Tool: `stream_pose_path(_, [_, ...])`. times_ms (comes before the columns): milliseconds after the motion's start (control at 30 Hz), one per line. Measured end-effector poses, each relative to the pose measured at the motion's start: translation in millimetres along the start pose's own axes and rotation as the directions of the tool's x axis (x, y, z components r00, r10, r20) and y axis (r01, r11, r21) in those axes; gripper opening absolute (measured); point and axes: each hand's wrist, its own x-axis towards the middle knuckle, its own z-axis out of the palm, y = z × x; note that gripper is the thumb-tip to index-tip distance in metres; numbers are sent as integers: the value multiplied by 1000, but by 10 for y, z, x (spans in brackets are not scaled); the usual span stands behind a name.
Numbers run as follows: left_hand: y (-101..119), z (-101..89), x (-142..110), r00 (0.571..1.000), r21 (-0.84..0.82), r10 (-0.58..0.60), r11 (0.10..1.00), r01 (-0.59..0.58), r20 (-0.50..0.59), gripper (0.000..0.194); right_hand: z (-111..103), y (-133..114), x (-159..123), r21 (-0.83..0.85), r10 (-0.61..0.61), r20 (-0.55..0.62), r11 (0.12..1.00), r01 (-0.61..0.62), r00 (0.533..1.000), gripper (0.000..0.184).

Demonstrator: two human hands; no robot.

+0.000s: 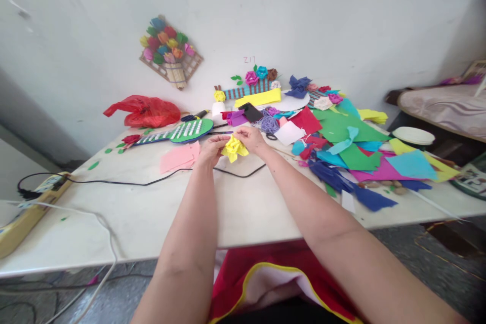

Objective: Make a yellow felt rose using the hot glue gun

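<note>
A yellow paper flower [235, 148] with folded, pointed petals is held up above the white table between both my hands. My left hand [214, 148] pinches its left side, fingers closed. On the upper right of the flower, the fingers of my right hand [249, 139] are closed on a petal edge. Pink paper sheets [178, 157] lie just left of my left hand. A black cable [243, 176] runs across the table below the flower. Behind my hands are a dark phone [250, 112] and a coil of purple cord [268, 122].
Many coloured paper sheets [353, 136] cover the table's right side. A green guitar-shaped craft [192, 130] and a red plastic bag [146, 111] sit at the left back. A power strip [34, 210] lies along the left edge. A flower craft [167, 50] hangs on the wall.
</note>
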Motion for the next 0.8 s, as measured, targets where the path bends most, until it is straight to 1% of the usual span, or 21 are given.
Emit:
stream_pose_path(167, [6, 20, -1, 1000, 21, 19, 1000, -19, -18, 30, -7, -29, -12, -27, -25, -13, 999, 25, 1000, 16])
stream_pose_path(267, [15, 25, -3, 1000, 21, 14, 1000, -14, -9, 26, -20, -56, -22, -51, -17, -14, 999, 16, 1000, 17])
stream_pose_path(500, [55, 46, -17, 995, 5, -89, 996, 89, 37, 22, -36, -70, -22, -72, 11, -10, 997, -12, 1000, 19])
stream_pose_path(633, [55, 61, -38, 998, 32, -52, 998, 51, 45, 26, -43, -93, -23, -85, 37, 3, 996, -37, 999, 17])
stream_pose_path(800, [75, 97, -81, 999, 47, -23, 999, 22, 25, 34, -65, -130, -31, -96, 68, 11, 993, -67, 998, 16])
